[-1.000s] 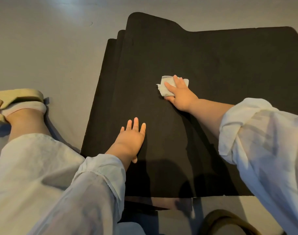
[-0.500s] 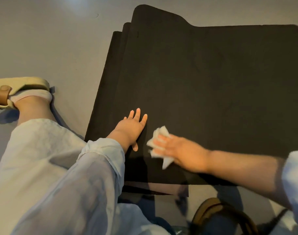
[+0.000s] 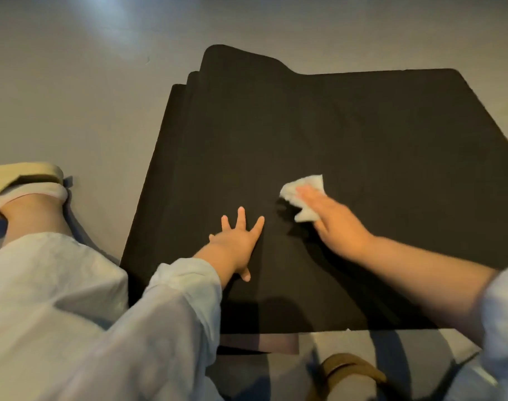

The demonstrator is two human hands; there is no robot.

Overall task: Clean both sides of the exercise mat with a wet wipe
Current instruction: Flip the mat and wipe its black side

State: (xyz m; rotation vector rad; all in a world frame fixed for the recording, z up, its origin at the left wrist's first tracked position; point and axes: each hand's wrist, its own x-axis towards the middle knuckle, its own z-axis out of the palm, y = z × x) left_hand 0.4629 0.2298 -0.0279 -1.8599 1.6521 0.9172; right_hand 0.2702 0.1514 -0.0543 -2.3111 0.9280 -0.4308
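A black, flat foam exercise mat (image 3: 348,157), folded into stepped layers at its far left corner, lies on a smooth grey floor (image 3: 73,82). The left hand (image 3: 235,244) rests palm down on the mat near its front edge, fingers straight and spread, grasping nothing; it sits in the same spot as half a second ago. The right hand (image 3: 331,224) presses a crumpled white wet wipe (image 3: 303,195) flat against the mat, its fingers extended over the wipe, though motion blur hides whether any of them curl into the cloth. The wipe pokes out ahead of and to the left of those fingertips. Half a second ago the wipe lay just right of the left thumb, near the front edge; now it has travelled farther up and to the right, well apart from the left fingers. A second ago it was higher still, near the mat's middle. A beige sandal (image 3: 24,180) on a foot sits left of the left hand, off the mat.
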